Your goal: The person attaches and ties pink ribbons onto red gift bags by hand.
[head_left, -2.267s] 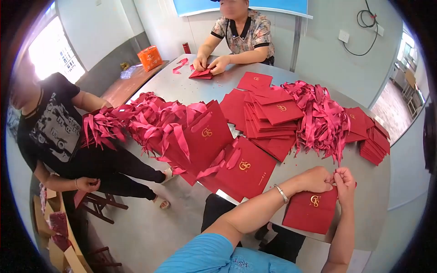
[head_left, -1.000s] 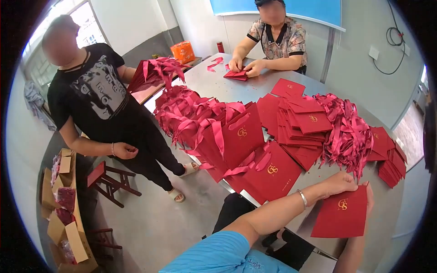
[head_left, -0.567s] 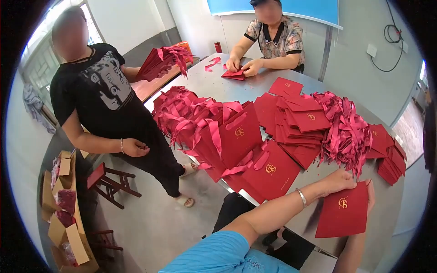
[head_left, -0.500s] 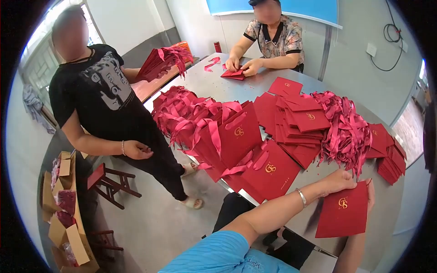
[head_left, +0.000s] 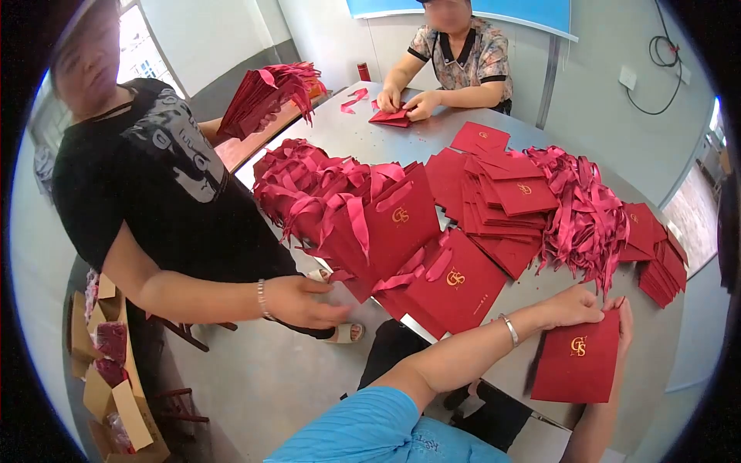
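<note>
In the head view a red paper gift bag (head_left: 573,363) with gold letters hangs flat between my two hands over the near edge of the table. My left hand (head_left: 573,307), with a silver bangle at its wrist, pinches the bag's top edge. At the bag's upper right corner my right hand (head_left: 622,318) grips the edge from behind, its fingers partly hidden. Just beyond my hands lies a heap of pink-red ribbons (head_left: 584,216). Stacked flat red bags (head_left: 505,208) lie to its left, and more red bags (head_left: 662,266) to its right.
Bags with ribbon handles (head_left: 347,208) are piled at the table's left. A standing person (head_left: 162,177) holds a bundle of bags (head_left: 270,96). Across the metal table (head_left: 340,127) a seated person (head_left: 463,69) handles a red bag. Cardboard boxes (head_left: 131,417) line the left side.
The standing person has leaned nearer, with the free hand moved right toward the ribbon-handled bags. My hands keep hold of the bag with little movement.
</note>
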{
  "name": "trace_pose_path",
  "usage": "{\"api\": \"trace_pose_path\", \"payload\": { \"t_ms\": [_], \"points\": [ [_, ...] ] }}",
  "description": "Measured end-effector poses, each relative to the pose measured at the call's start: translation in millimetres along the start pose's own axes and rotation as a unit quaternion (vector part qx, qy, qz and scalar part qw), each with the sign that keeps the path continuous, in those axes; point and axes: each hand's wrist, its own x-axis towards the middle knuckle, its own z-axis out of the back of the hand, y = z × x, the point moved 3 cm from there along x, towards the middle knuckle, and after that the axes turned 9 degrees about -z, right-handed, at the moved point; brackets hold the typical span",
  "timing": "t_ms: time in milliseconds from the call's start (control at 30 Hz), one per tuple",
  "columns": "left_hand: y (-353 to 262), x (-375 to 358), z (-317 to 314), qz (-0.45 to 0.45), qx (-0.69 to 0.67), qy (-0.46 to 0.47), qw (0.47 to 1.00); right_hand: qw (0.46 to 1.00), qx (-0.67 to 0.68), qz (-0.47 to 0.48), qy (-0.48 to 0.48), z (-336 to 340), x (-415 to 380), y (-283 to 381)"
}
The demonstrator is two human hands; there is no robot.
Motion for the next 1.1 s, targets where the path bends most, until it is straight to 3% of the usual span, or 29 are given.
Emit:
{"api": "trace_pose_path", "payload": {
  "t_ms": [133, 467, 533, 700, 867, 967, 1033, 1100],
  "points": [
    [-3, -2, 1, 0.001, -0.002, 0.002, 1.0, 0.998, -0.004, -0.004, 0.055, 3, 3, 0],
    [-5, -3, 0, 0.014, 0.034, 0.014, 0.999, 1.0, 0.015, -0.012, -0.004, -1, 1, -1],
    [-1, -2, -2, 0.008, 0.032, 0.01, 0.999, 0.998, -0.018, -0.016, 0.06, 1, 4, 0],
    [0, -2, -5, -0.079, 0.268, -0.029, 0.96, 0.997, -0.05, -0.011, 0.058, 14, 15, -12],
    [0, -2, -4, -0.068, 0.245, -0.031, 0.967, 0.996, -0.039, -0.031, 0.072, 7, 16, -10],
    [0, -1, -9, -0.06, 0.234, -0.033, 0.97, 0.997, -0.02, -0.039, 0.059, 14, 17, -11],
    [-3, -1, -13, -0.064, 0.2, -0.075, 0.975, 0.989, 0.08, -0.073, 0.104, 21, 21, -16],
    [-13, -3, -21, -0.076, 0.25, -0.097, 0.96, 0.987, 0.116, -0.082, 0.078, 23, 24, -18]
  ]
}}
